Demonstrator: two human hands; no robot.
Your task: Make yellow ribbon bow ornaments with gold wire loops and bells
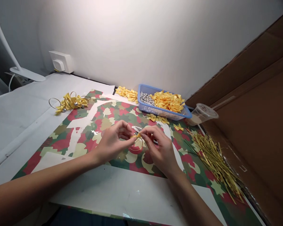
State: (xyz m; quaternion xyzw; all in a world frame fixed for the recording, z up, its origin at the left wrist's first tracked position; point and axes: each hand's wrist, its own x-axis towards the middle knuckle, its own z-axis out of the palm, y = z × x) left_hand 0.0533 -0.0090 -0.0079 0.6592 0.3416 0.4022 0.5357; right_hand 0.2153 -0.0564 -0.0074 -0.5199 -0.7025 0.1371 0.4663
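Note:
Both of my hands meet over the middle of a red, green and cream patterned sheet. My left hand and my right hand pinch a small yellow bow with a thin gold loop between their fingertips. The loop hangs down between the hands. Both hands are closed in a pinch.
A blue basket holds yellow bows and silver beads at the back. More yellow bows lie beside it. Finished bows with loops lie at left. Gold strips are heaped at right beside a plastic cup and a cardboard wall.

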